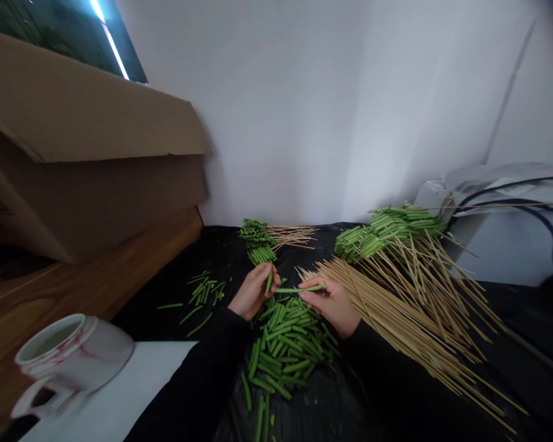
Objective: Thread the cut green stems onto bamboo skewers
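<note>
My left hand (252, 291) is closed, with a short green bean piece (270, 282) upright between thumb and fingers. Across from it, my right hand (334, 304) pinches a longer green bean (299, 289) lying level, its left end close to my left fingers. Whether a thin skewer runs along that bean is too small to tell. Below both hands lies a heap of cut green beans (288, 344). Bare bamboo skewers (396, 319) are spread beside my right hand. Beyond my left hand rests a small stack of skewered beans (260, 242).
A larger stack of skewered beans (391, 230) lies at the back right. Scattered thin bean bits (205, 291) are on the black plastic sheet (161, 322) at left. A mug (92, 350) stands on a white surface, near a cardboard box (120, 196). Black cables (525, 202) hang at right.
</note>
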`<state>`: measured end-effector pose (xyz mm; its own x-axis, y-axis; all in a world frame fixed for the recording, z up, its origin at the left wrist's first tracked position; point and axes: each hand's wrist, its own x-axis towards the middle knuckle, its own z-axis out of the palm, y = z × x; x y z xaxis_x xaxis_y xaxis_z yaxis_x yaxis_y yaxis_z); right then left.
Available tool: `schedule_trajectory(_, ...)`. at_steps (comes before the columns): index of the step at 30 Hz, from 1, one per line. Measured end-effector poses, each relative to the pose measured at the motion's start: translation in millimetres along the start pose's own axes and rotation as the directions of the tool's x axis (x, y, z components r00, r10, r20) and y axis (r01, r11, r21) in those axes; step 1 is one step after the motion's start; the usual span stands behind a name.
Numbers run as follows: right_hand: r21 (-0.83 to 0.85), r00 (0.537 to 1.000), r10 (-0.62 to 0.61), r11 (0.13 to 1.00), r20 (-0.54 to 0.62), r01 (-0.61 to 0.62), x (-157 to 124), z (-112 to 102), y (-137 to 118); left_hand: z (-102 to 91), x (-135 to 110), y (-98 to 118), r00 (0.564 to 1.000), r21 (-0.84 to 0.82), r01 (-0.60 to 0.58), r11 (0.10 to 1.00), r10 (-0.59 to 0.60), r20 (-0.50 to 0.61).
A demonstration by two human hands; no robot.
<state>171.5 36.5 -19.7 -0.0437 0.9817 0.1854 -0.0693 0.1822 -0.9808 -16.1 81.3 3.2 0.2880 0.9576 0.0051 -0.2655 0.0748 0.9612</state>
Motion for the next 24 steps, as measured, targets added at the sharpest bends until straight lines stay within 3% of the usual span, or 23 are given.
schedule_trajectory(4,-0.045,0.999,-0.025,0.999,0.042,0.027,-2,1,-3,9.0,-4,-5,0.998,0.284,-0.021,0.959,0.004,0.061)
schedule_trajectory(8,-0.091,0.996,-0.061,0.994,0.069,0.067,-2,2,-1,7.5,-6,-4,0.972,0.436,-0.026,0.900,-0.078,0.220)
schedule_trajectory(13,-0.203,0.987,-0.119,0.969,0.106,0.139,-1,-2,1,9.3,-9,2,0.942,0.467,-0.097,0.879,-0.070,0.328)
schedule_trajectory(20,-0.420,0.960,-0.249,0.863,0.128,0.280,-2,-8,-4,10.2,-10,0,0.936,0.460,-0.053,0.886,-0.117,0.333)
schedule_trajectory(23,-0.578,0.909,-0.352,0.702,0.225,0.415,-6,-8,-11,7.8,-9,-1,0.938,0.486,-0.080,0.871,-0.098,0.331)
schedule_trajectory(24,-0.689,0.860,-0.404,0.527,0.312,0.498,-8,-8,-13,7.4,-9,-1,0.940,0.489,-0.085,0.868,-0.093,0.329)
